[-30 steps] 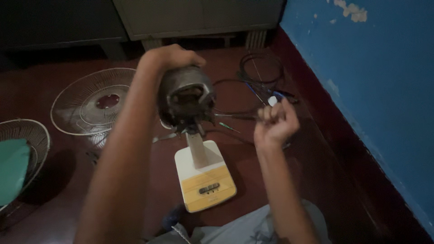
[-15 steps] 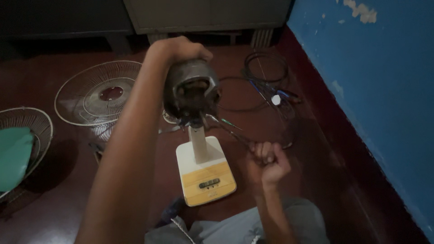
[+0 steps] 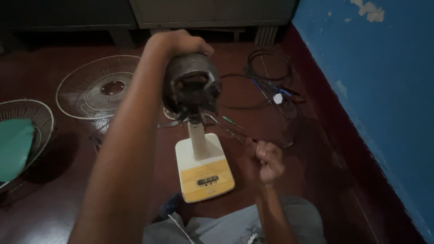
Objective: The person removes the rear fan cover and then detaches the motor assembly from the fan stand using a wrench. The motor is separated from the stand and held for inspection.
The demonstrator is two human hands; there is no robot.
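My left hand [image 3: 181,44] grips the top of a dark fan motor housing [image 3: 191,86] that stands on a short cream stem and base [image 3: 204,169] with a yellow control panel. My right hand [image 3: 267,159] is closed around the handles of thin pliers [image 3: 228,129], low at the right of the base. The tool's tip points up and left, toward the underside of the motor. My left forearm covers much of the floor in front of the fan.
A wire fan guard [image 3: 99,86] lies flat on the dark red floor at the left, and a second guard with a green blade [image 3: 18,140] at the far left edge. Coiled black cables [image 3: 266,68] and small tools lie beyond. A blue wall [image 3: 375,90] bounds the right side.
My right hand has dropped from beside the motor to lower right of the base, now holding the pliers angled at the motor. My left hand stays on the motor.
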